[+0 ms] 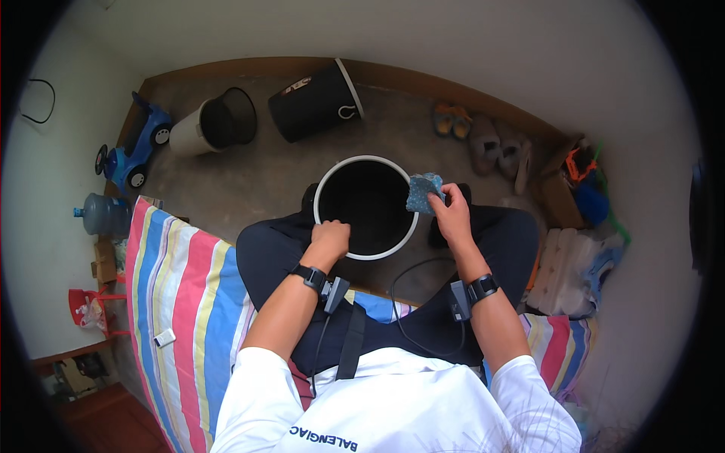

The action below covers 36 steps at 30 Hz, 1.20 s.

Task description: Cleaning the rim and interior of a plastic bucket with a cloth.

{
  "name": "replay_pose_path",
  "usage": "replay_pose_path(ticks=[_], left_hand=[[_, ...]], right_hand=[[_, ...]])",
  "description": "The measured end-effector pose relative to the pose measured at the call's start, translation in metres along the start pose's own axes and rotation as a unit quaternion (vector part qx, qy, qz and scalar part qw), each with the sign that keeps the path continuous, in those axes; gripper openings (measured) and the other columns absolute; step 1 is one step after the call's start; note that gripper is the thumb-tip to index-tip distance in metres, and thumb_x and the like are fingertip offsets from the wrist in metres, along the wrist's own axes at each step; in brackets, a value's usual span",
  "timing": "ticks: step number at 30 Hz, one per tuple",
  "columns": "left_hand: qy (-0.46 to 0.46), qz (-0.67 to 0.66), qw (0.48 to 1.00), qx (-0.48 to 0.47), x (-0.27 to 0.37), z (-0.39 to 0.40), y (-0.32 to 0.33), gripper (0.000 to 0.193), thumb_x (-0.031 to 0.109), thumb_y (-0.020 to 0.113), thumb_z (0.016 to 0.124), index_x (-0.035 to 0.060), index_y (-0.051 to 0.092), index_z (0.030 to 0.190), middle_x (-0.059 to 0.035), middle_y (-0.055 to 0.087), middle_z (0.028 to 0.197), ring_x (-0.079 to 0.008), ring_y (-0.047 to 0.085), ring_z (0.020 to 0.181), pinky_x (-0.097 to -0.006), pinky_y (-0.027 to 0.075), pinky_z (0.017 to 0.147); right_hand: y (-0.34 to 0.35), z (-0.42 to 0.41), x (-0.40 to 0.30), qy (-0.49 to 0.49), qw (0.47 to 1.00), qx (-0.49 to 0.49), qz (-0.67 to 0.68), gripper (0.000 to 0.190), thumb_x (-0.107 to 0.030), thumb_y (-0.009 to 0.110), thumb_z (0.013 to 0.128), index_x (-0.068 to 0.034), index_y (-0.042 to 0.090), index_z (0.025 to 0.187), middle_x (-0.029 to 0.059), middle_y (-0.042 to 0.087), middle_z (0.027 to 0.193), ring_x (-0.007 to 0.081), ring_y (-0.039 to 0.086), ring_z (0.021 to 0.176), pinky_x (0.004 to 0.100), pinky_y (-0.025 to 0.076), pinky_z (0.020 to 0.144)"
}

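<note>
A round black bin with a white rim point(366, 258) stands on the floor between my knees, its dark inside facing up. My left hand point(332, 240) grips the rim at its near left side. A small blue patterned cloth point(425, 193) is pinched between the thumb and fingers of my right hand point(450, 210), at the right edge of the rim. The cloth overlaps the rim in the view; whether it touches cannot be told. Black straps with small grey devices and cables are on both wrists.
A black bin point(314, 102) and a light bin point(190, 131) lie tipped near the wall. Left are a blue ride-on toy car point(133, 144) and a water jug point(106, 214). Slippers point(485, 146) and a cardboard box point(558, 198) stand right. A striped sheet point(195, 272) lies beneath me.
</note>
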<state>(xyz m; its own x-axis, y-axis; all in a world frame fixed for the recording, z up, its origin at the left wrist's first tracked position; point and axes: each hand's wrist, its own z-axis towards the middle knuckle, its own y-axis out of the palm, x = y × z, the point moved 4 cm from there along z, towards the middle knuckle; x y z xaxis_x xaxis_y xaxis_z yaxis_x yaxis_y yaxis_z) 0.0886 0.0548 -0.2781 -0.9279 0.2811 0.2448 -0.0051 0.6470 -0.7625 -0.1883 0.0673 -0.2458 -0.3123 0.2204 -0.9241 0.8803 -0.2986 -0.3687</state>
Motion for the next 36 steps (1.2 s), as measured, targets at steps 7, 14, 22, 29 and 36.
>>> replay_pose_path(ticks=[7,14,22,29,36], left_hand=[[-0.047,0.274,0.944,0.178,-0.026,0.012,0.003,0.018,0.016,0.067,0.084,0.0145,0.073,0.102,-0.0058,0.057,0.111,-0.0251,0.058,0.104,-0.0366,0.047,0.084],[-0.034,0.273,0.954,0.121,-0.041,0.021,0.009,0.019,0.015,0.066,0.088,0.0144,0.075,0.104,-0.0041,0.059,0.114,-0.0251,0.06,0.105,-0.0364,0.051,0.084],[0.092,0.164,0.975,0.115,-0.006,0.004,-0.018,0.023,0.027,0.084,0.07,0.0191,0.076,0.09,-0.0019,0.068,0.095,-0.0262,0.065,0.096,-0.0408,0.051,0.083],[0.163,-0.01,0.957,0.242,0.034,-0.009,-0.045,0.023,0.028,0.077,0.082,0.0109,0.072,0.096,-0.0056,0.066,0.092,-0.0301,0.062,0.089,-0.0414,0.05,0.079],[0.134,-0.08,0.955,0.253,0.019,-0.008,-0.044,0.024,0.026,0.075,0.084,0.0066,0.07,0.097,-0.0093,0.066,0.092,-0.0331,0.06,0.089,-0.0434,0.051,0.079]], right_hand=[[-0.001,-0.002,-0.002,-0.015,1.0,-0.018,-0.017,0.028,-0.024,0.072,0.087,-0.002,0.061,0.1,0.0109,0.065,0.081,0.0184,0.062,0.074,0.0328,0.05,0.072],[-0.006,-0.006,-0.005,0.002,1.0,-0.013,-0.027,0.03,-0.025,0.071,0.086,-0.001,0.061,0.101,0.014,0.066,0.081,0.0231,0.064,0.073,0.0346,0.051,0.071],[-0.015,-0.005,-0.012,0.003,1.0,-0.001,-0.022,0.029,-0.024,0.071,0.086,-0.001,0.061,0.101,0.0169,0.067,0.084,0.0274,0.066,0.076,0.0359,0.051,0.072],[-0.018,-0.008,-0.025,-0.055,0.998,0.032,-0.019,0.024,-0.018,0.072,0.082,-0.001,0.063,0.097,0.0163,0.066,0.088,0.0284,0.065,0.079,0.0359,0.051,0.073],[-0.019,-0.009,-0.029,-0.093,0.993,0.047,-0.055,0.016,-0.008,0.071,0.079,-0.001,0.069,0.093,0.009,0.06,0.084,0.0207,0.061,0.075,0.0313,0.049,0.068]])
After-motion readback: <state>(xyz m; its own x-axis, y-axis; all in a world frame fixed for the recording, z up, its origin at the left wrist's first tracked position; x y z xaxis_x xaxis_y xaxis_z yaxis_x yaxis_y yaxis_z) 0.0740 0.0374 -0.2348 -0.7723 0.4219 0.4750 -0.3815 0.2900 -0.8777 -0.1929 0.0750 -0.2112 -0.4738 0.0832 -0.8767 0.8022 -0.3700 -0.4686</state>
